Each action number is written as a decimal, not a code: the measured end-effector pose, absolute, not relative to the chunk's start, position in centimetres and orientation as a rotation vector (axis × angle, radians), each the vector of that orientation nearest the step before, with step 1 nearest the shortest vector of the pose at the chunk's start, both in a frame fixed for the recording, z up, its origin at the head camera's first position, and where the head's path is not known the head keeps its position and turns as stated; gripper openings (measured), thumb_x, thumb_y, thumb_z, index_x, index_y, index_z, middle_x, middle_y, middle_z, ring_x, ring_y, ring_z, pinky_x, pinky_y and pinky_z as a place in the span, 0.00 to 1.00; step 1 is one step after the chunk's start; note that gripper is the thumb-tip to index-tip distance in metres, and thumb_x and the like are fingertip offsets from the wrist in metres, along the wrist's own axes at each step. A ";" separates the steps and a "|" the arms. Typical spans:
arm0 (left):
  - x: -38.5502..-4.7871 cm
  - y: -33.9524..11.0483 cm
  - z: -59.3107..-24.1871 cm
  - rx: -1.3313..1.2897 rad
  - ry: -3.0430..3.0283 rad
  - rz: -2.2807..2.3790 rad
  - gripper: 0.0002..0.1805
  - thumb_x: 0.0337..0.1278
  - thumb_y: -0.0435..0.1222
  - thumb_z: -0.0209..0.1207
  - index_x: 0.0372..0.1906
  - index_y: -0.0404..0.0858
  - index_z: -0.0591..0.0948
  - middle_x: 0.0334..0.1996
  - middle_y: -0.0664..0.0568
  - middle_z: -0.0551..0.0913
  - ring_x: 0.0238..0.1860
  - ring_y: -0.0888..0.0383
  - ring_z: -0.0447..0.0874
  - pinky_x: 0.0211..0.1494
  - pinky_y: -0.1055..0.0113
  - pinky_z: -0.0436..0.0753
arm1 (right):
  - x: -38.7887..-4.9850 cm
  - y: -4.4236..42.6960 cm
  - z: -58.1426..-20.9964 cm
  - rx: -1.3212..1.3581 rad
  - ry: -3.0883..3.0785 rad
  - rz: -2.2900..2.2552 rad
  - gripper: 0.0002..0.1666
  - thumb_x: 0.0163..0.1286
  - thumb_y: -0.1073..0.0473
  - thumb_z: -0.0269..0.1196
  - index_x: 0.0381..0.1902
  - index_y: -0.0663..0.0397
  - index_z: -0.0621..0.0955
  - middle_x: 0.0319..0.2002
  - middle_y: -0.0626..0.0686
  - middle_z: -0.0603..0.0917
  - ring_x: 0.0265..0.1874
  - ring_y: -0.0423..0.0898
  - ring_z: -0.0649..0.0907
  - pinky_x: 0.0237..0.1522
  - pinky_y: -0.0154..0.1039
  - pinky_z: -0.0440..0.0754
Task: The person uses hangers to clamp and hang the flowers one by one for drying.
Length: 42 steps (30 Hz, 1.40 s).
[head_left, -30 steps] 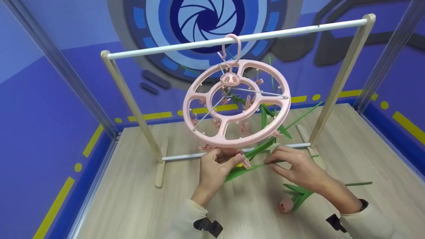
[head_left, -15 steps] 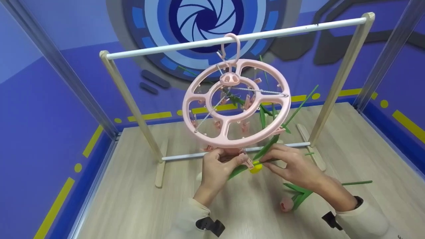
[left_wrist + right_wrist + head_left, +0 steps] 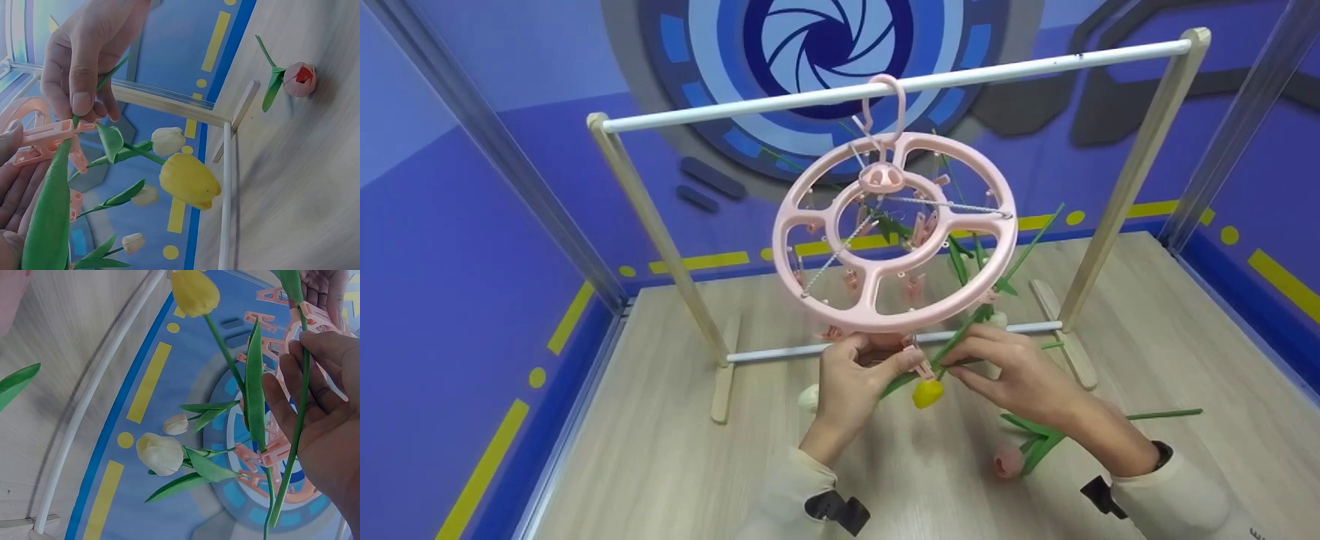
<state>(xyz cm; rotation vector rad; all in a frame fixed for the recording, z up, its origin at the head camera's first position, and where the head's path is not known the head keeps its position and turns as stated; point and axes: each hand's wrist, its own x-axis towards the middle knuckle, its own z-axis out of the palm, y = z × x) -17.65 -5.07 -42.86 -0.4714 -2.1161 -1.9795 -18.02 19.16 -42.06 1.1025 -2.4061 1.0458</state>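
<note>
My left hand (image 3: pixel 851 379) pinches a pink clothespin (image 3: pixel 48 135) at the near edge of the round pink hanger (image 3: pixel 877 322). Thumb and fingers of my right hand (image 3: pixel 1016 367) hold a green flower stem (image 3: pixel 304 382) with a long leaf (image 3: pixel 48 208). That stem passes at the clothespin's tip; whether the jaws grip it cannot be told. A white tulip head (image 3: pixel 808 397) shows beside my left hand; its link to this stem is hidden. Close by, a yellow tulip (image 3: pixel 190 181) hangs head down from another clothespin (image 3: pixel 275 451).
The hanger hooks over the white top rail (image 3: pixel 1005 75) of a wooden-legged rack, with a lower rail (image 3: pixel 780 352) behind my hands. Several white tulips (image 3: pixel 160 454) hang from other clips. A pink tulip (image 3: pixel 1009 461) lies on the table (image 3: pixel 660 465) at front right.
My right hand has shifted slightly left with the stem, towards the clothespin. The yellow tulip has swung into fuller view below the clip, and the white head beside my left hand has come into sight.
</note>
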 end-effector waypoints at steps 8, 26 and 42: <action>-17.6 -5.0 -43.1 -0.454 -2.122 -1.998 0.14 0.57 0.37 0.79 0.45 0.37 0.90 0.39 0.54 0.91 0.43 0.55 0.91 0.52 0.60 0.90 | -18.0 19.1 -42.2 1.096 -2.383 1.018 0.20 0.60 0.75 0.77 0.45 0.49 0.90 0.45 0.40 0.87 0.43 0.42 0.85 0.52 0.31 0.85; -17.5 -6.3 -42.8 -0.351 -2.108 -1.864 0.12 0.65 0.40 0.74 0.48 0.40 0.90 0.44 0.56 0.90 0.46 0.57 0.89 0.55 0.61 0.88 | -18.1 19.4 -42.6 1.122 -2.394 1.100 0.19 0.65 0.76 0.73 0.47 0.48 0.89 0.45 0.41 0.87 0.42 0.42 0.84 0.49 0.32 0.86; -18.2 -9.6 -42.4 -0.012 -1.914 -1.860 0.12 0.61 0.31 0.75 0.48 0.35 0.87 0.44 0.48 0.88 0.48 0.51 0.87 0.50 0.65 0.89 | -18.5 20.4 -42.4 1.085 -2.399 1.031 0.21 0.64 0.76 0.73 0.47 0.45 0.90 0.47 0.41 0.88 0.46 0.44 0.87 0.53 0.29 0.84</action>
